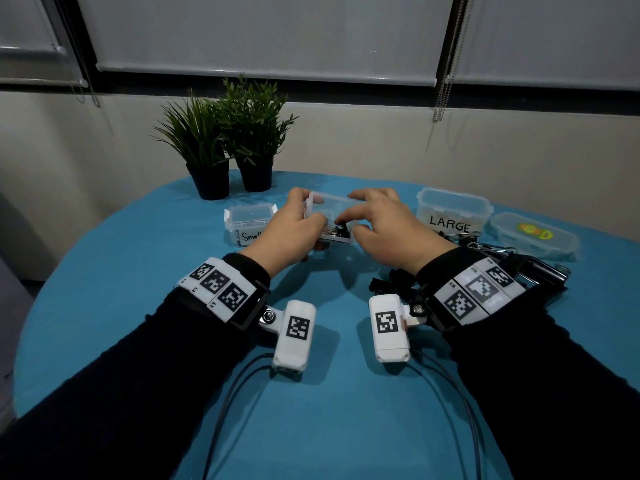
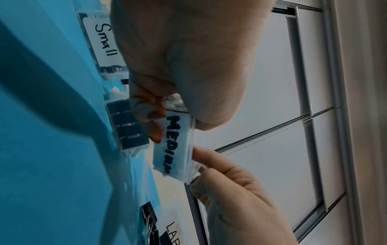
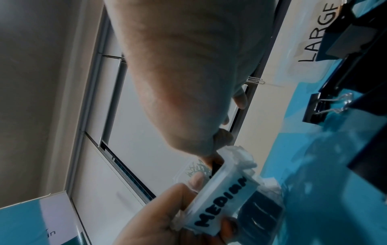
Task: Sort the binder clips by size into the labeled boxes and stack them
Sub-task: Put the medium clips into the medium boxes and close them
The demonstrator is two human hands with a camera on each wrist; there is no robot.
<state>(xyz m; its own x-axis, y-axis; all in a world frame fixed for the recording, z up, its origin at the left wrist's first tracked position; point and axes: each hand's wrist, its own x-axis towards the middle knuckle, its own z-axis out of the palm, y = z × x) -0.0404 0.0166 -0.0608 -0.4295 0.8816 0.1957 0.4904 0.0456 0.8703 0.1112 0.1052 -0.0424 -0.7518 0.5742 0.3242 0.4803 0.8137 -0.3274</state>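
A small clear box labelled MEDIUM [image 1: 334, 233] [image 2: 176, 145] [image 3: 222, 203] sits mid-table between both hands, with black binder clips [image 2: 130, 126] showing through its wall. Its clear lid [image 1: 330, 202] lies on top, slightly tilted. My left hand [image 1: 304, 216] grips the box's left end, thumb on the near side and fingers curled round it. My right hand [image 1: 360, 213] pinches the right end, thumb at the near corner and fingers spread over the lid's far edge. Whether the box touches the cloth I cannot tell.
The closed box labelled Small [image 1: 251, 223] stands to the left and the LARGE box [image 1: 452, 211] to the right, with a loose lid [image 1: 533, 233] beside it. Several large black clips [image 1: 498, 258] lie by my right wrist. Two potted plants [image 1: 228, 150] stand at the back.
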